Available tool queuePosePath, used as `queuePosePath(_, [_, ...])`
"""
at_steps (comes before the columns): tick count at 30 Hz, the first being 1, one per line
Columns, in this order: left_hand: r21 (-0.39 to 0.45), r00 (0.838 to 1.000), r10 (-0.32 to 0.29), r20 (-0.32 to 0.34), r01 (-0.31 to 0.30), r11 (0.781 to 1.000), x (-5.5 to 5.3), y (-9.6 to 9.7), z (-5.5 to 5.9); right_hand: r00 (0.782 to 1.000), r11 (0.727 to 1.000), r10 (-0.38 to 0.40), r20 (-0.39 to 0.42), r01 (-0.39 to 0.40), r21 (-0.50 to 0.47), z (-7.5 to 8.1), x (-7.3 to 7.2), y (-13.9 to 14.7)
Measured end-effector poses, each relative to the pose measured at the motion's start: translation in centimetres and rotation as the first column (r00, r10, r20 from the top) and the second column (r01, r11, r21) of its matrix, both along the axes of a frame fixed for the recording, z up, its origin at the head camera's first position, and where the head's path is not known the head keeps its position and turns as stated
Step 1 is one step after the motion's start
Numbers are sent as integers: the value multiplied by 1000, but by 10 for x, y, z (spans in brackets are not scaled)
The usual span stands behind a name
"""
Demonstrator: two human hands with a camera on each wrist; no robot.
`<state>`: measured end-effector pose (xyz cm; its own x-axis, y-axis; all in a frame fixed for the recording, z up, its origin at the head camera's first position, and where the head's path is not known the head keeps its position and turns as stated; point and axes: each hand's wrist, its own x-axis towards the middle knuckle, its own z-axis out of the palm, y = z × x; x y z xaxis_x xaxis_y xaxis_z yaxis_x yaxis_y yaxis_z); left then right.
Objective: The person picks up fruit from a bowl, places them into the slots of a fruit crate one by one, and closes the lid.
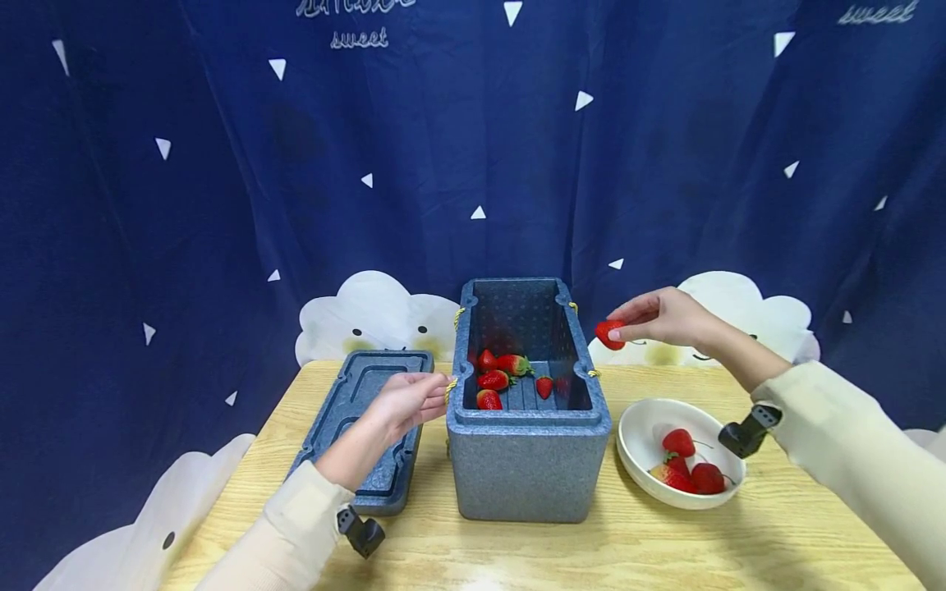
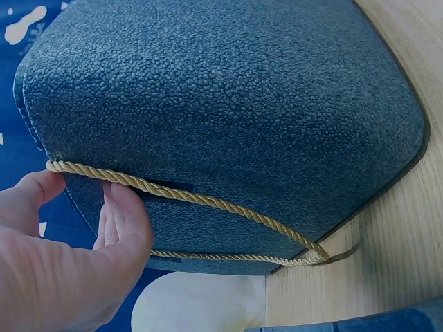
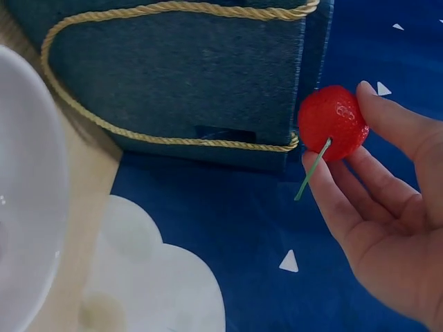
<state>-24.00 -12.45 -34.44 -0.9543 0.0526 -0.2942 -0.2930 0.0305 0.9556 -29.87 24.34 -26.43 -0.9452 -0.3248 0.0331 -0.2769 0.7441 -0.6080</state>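
My right hand (image 1: 665, 318) pinches a red toy strawberry (image 3: 332, 123) between thumb and fingertips. A thin green stem hangs from the fruit. It is up in the air just right of the open blue-grey foam box (image 1: 526, 472), above the level of a white bowl (image 1: 637, 460). Several strawberries (image 1: 493, 380) lie on the floor of the box. At the box's left side, near the rim, is my left hand (image 1: 408, 400). Its fingertips touch the wall beside a yellow rope handle (image 2: 228, 206), the fingers only slightly bent in the left wrist view.
The box's lid (image 1: 384, 472) lies on the wooden table (image 1: 443, 558) to the left of the box. Several red fruits (image 1: 691, 468), some with stems, sit in the white bowl on the right. Behind the table hangs a dark blue curtain (image 1: 414, 230) with white shapes.
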Motion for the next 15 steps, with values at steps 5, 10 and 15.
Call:
queuePosePath(5, [-2,1000,-4,-4,4,1000,1,0,1,1000,1000,11,8,-11,-24,9,-3,-6])
queuePosePath(10, [-2,1000,-12,-11,12,1000,1,-1,1,1000,1000,1,19,-1,-29,16,-7,-13])
queuePosePath(15, [5,1000,-9,-8,9,1000,1,-1,0,999,999,11,34,-10,-49,20,-13,-19])
